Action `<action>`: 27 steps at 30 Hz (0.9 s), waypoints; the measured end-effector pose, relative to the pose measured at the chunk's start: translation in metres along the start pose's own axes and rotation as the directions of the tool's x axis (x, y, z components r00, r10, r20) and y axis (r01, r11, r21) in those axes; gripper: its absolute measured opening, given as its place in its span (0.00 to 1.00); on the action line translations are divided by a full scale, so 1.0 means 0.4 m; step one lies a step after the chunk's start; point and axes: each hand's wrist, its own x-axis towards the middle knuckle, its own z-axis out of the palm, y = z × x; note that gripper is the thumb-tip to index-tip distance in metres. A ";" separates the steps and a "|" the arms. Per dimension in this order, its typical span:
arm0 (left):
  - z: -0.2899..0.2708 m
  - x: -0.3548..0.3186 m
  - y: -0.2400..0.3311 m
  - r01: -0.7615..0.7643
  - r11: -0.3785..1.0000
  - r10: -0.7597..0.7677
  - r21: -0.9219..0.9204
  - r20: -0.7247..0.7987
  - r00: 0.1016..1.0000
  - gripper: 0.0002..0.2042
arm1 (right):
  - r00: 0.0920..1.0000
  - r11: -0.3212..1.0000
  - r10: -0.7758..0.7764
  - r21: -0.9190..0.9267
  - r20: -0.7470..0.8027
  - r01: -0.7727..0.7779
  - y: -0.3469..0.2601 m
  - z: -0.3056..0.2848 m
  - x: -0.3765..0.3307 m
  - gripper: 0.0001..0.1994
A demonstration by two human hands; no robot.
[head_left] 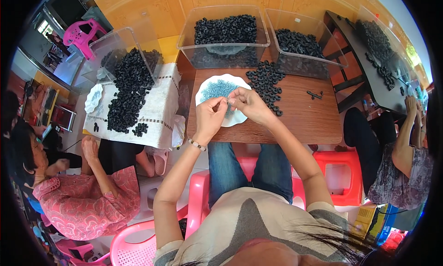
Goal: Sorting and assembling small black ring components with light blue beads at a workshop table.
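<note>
Above a white scalloped plate (240,119), my left hand (211,116) and my right hand (251,106) meet with their fingertips pinched close together. Whatever they hold is too small to make out. A heap of tiny blue-grey pieces (217,87) fills much of the plate, partly covered by my hands. To the right of the plate, small black ring-shaped parts (265,83) lie spread over the brown wooden table (309,113). A few dark joined pieces (314,95) lie farther right.
Clear plastic bins (223,46) (318,60) of black parts stand at the table's back. On the left, a cloth-covered table (159,109) bears a black heap (129,88) beside a seated person (92,196). Another person (401,164) sits at a dark table (376,76) on the right.
</note>
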 end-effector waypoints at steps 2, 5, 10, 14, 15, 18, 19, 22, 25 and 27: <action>0.004 0.002 -0.007 0.146 0.974 -0.145 -0.173 0.016 0.989 0.09 | 1.000 0.999 0.001 -0.043 0.021 0.000 -0.003 -0.008 -0.003 0.08; 0.003 0.000 -0.020 0.206 0.962 -0.198 -0.178 0.060 0.978 0.10 | 0.999 0.996 -0.040 -0.075 0.001 0.040 -0.015 -0.009 -0.009 0.07; 0.010 -0.001 -0.032 0.229 0.942 -0.224 -0.244 0.050 0.973 0.12 | 0.994 0.990 -0.087 -0.118 -0.073 0.078 -0.018 -0.018 -0.003 0.08; -0.003 -0.005 -0.022 0.226 0.930 -0.228 -0.289 0.028 0.973 0.14 | 0.986 0.990 -0.117 -0.092 -0.122 0.106 -0.007 -0.022 0.014 0.08; -0.006 -0.004 -0.026 0.220 0.924 -0.223 -0.312 0.028 0.974 0.14 | 0.988 0.994 -0.099 -0.060 -0.120 0.093 -0.006 -0.026 0.012 0.08; -0.015 -0.010 -0.042 0.199 0.919 -0.204 -0.341 0.021 0.979 0.13 | 0.983 0.991 -0.124 -0.062 -0.138 0.117 0.005 -0.021 0.018 0.08; -0.012 -0.010 -0.043 0.205 0.916 -0.209 -0.345 0.026 0.978 0.13 | 0.986 0.996 -0.087 -0.003 -0.142 0.088 0.011 -0.024 0.018 0.08; -0.008 -0.015 -0.047 0.156 0.936 -0.163 -0.314 0.005 0.987 0.12 | 0.991 0.992 -0.044 0.113 -0.123 0.058 0.017 -0.025 0.017 0.07; -0.006 -0.021 -0.013 0.113 0.955 -0.126 -0.273 -0.027 0.992 0.12 | 0.991 0.984 -0.043 0.165 -0.127 0.064 0.001 -0.023 0.005 0.05; -0.003 -0.024 -0.004 0.106 0.956 -0.120 -0.272 -0.033 0.992 0.12 | 0.990 0.979 -0.032 0.197 -0.137 0.059 -0.015 -0.020 -0.005 0.05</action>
